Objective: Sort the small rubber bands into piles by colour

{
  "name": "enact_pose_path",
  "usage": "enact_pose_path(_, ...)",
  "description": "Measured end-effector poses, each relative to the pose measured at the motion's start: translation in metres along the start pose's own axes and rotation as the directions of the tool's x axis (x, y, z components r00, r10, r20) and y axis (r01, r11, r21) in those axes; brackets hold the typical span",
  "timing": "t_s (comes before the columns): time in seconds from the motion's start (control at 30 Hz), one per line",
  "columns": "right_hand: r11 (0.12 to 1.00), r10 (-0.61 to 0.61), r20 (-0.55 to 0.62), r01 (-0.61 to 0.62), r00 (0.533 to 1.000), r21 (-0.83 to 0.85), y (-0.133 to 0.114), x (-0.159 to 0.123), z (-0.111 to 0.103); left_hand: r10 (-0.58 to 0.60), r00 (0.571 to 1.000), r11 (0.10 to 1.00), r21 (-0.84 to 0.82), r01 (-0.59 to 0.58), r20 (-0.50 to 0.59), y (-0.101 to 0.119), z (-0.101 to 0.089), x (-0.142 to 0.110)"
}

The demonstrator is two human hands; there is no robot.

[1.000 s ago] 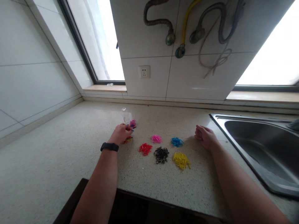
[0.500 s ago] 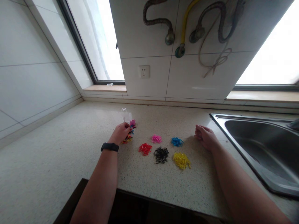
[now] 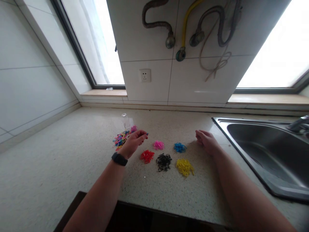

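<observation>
My left hand (image 3: 133, 141) hovers over the counter with its fingertips pinched on a small blue band (image 3: 146, 134), just left of the pink pile (image 3: 158, 145). A black watch sits on that wrist. Behind it lies a mixed heap of coloured rubber bands (image 3: 120, 139) next to a clear plastic bag (image 3: 127, 121). Sorted piles lie in front of me: red (image 3: 146, 156), black (image 3: 163, 161), yellow (image 3: 184, 167) and blue (image 3: 180, 147). My right hand (image 3: 205, 141) rests on the counter right of the blue pile, fingers loosely curled and holding nothing.
A steel sink (image 3: 265, 151) with a tap (image 3: 298, 124) fills the right side. The speckled counter (image 3: 72, 167) runs back to a tiled wall with a socket (image 3: 144, 75) and hanging hoses (image 3: 183, 29). The counter's front edge is near me.
My left hand lifted off the mixed heap and moved right toward the sorted piles with a blue band pinched in it. The mixed heap now shows. The right hand stayed put.
</observation>
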State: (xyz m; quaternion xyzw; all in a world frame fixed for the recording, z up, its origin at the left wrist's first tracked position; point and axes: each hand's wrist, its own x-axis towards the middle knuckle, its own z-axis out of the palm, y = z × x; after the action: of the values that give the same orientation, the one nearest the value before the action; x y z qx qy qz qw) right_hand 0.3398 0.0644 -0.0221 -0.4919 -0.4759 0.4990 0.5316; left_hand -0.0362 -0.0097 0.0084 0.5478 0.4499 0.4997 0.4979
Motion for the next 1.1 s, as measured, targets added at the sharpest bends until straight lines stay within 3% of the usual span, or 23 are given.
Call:
enact_pose_path(0.2,0.942,-0.089,0.140,0.129,0.986,-0.309,-0.004,-0.011,0.011,-0.077,0.996,0.955,-0.284,0.089,0.052,0.010,0.029,-0.012)
enact_pose_path(0.47,0.898,-0.259,0.319,0.349,0.912,-0.267,-0.037,-0.054,0.054,-0.084,0.991,0.953,-0.283,0.110,0.101,0.024,0.065,-0.017)
enact_pose_path(0.67,0.881,-0.335,0.378,0.430,0.863,-0.200,-0.041,-0.077,0.076,-0.063,0.950,0.930,-0.328,0.167,0.305,0.048,0.081,-0.008)
enact_pose_path(0.83,0.868,-0.360,0.375,0.454,0.854,-0.201,-0.040,-0.082,0.079,0.012,0.963,0.961,-0.269,0.063,0.267,0.034,0.084,-0.004)
enact_pose_path(1.1,0.866,-0.390,0.364,0.471,0.846,-0.167,-0.041,-0.089,0.088,0.002,0.965,0.972,-0.228,0.060,0.263,0.015,0.090,-0.010)
